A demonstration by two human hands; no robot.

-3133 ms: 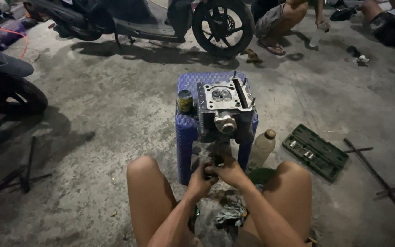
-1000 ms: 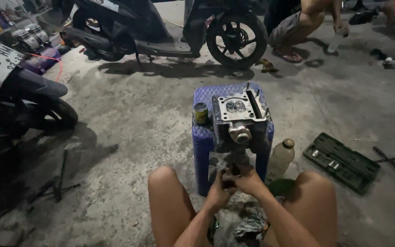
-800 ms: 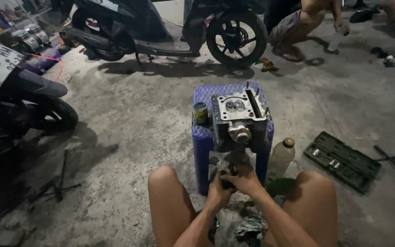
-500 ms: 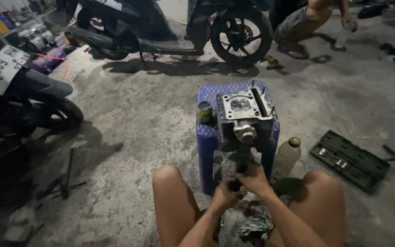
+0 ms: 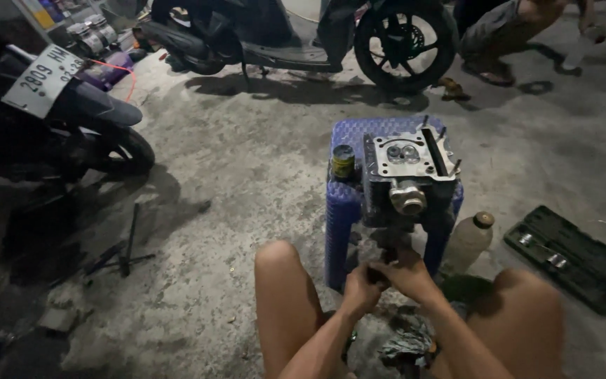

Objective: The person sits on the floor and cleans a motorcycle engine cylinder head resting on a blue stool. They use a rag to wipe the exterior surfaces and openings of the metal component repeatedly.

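A person's two hands work together at the underside of a metal engine cylinder head on a blue plastic stool.

The engine cylinder head [image 5: 409, 168] sits on top of the blue plastic stool [image 5: 348, 203], its round port facing the person. Just below it, the left hand [image 5: 362, 286] and right hand [image 5: 409, 274] meet, both curled around a small dark part [image 5: 387, 256]; what it is cannot be told. A small yellow tin [image 5: 343, 161] stands on the stool, left of the head. A plastic bottle [image 5: 468, 241] stands on the concrete floor [image 5: 233, 175] beside the stool, a dark open tool case [image 5: 571, 256] further right. Scooters [image 5: 303, 31] are parked behind.
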